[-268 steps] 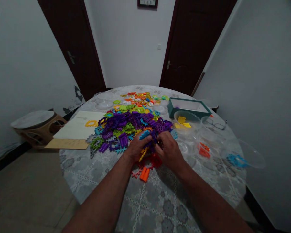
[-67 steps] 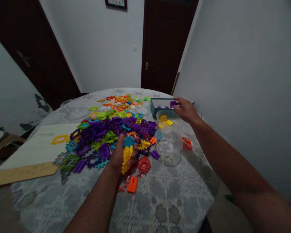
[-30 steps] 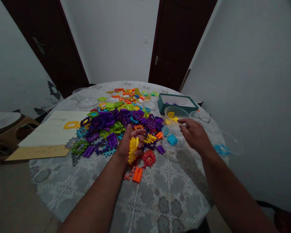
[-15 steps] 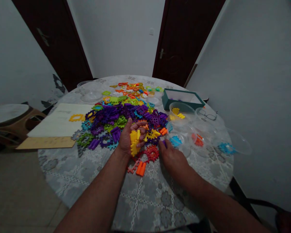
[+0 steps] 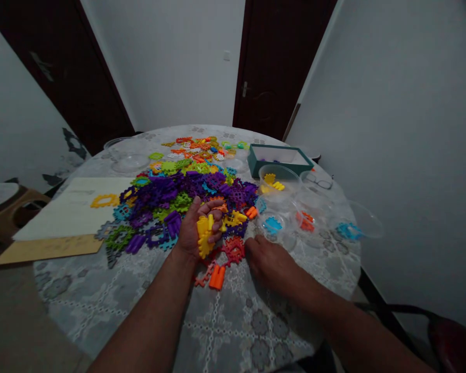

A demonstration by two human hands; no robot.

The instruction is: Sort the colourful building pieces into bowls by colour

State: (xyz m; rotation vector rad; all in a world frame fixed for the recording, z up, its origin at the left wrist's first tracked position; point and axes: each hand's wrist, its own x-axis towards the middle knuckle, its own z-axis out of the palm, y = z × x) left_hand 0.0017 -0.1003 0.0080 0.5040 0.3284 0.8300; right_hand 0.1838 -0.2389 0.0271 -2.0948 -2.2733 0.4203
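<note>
My left hand (image 5: 188, 233) is palm up at the near edge of the pile, its fingers curled round several yellow plastic building pieces (image 5: 205, 235). To its right, my right hand (image 5: 270, 261) rests low over the table with its fingers closed. A purple piece was between those fingertips half a second ago; the hand now hides it. Between the hands lie a red gear-shaped piece (image 5: 234, 249) and an orange piece (image 5: 217, 277). Beyond them spreads a heap of purple interlocking pieces (image 5: 159, 191) mixed with green ones (image 5: 182, 200).
A green box (image 5: 281, 166) stands at the back right. Before it are clear tubs with yellow pieces (image 5: 272, 182), a blue gear (image 5: 272, 225), red-orange pieces (image 5: 305, 221) and blue pieces (image 5: 348, 231). Glasses (image 5: 319, 181) lie on the right, a cream board (image 5: 73, 207) on the left.
My right hand has come from the green box, past the tubs, down to the table's near side and closed over the purple piece. The blue gear has gone from my left hand into a tub.
</note>
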